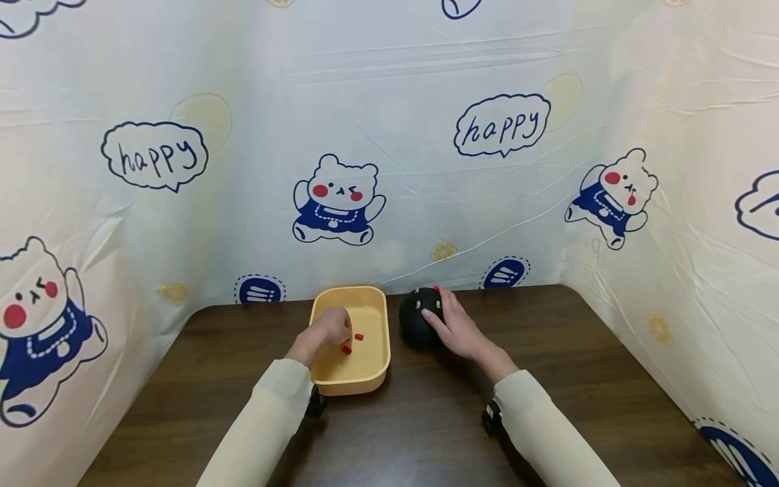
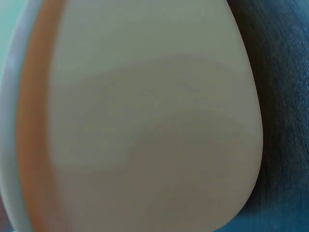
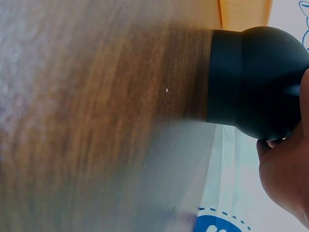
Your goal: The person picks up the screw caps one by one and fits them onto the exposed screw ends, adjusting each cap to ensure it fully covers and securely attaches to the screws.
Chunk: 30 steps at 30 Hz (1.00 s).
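Note:
My left hand (image 1: 331,328) reaches down into a yellow rectangular tray (image 1: 351,389), its fingers bent downward. Two small red pegs lie there: one red peg (image 1: 347,350) right by the hand, another red peg (image 1: 359,337) to its right. The fingertips are hidden, so whether they pinch anything does not show. Right of the tray, my right hand (image 1: 459,328) grips a round black object (image 1: 416,331) from its right side, thumb over the top. Small silvery pieces sit on that top, and a red piece (image 1: 436,289) shows by the fingers. In the right wrist view, the black object (image 3: 263,82) has a straight base.
A dark wooden table (image 1: 420,439) bears both things, near its back edge. Behind and beside it hangs a pale printed sheet (image 1: 414,196). Close up and blurred, the tray's wall (image 2: 154,121) fills most of the left wrist view.

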Available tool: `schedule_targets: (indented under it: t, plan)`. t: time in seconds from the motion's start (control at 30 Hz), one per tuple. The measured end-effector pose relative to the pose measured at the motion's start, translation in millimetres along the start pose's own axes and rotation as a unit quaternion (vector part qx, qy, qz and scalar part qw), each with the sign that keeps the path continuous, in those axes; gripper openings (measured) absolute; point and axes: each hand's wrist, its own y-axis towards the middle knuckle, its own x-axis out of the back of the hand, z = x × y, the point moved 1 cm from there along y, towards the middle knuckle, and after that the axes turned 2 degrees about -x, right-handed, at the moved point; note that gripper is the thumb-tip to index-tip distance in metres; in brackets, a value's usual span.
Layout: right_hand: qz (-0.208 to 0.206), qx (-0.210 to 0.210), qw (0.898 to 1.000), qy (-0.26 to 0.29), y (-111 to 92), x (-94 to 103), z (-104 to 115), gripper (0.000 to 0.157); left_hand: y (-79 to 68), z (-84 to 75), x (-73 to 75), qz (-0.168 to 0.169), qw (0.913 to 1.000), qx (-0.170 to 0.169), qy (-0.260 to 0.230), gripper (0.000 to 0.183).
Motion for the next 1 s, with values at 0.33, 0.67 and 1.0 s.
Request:
schedule_targets:
  t: [0.33,0.67,1.0]
  plan:
    - [0.008,-0.006,1.0,0.004,1.0,0.4,-1.8,0.076,-11.2,-6.5,6.8,0.02,0.9982,0.004,-0.056,0.012]
    - [0.007,-0.004,1.0,0.003,1.6,2.8,-0.2,0.077,-11.2,-2.4,8.4,0.027,0.9843,-0.004,-0.174,0.015]
    - [0.004,-0.005,1.0,-0.003,1.6,0.3,-2.3,0.075,-13.5,-6.9,10.1,-0.005,0.9792,-0.02,-0.202,0.013]
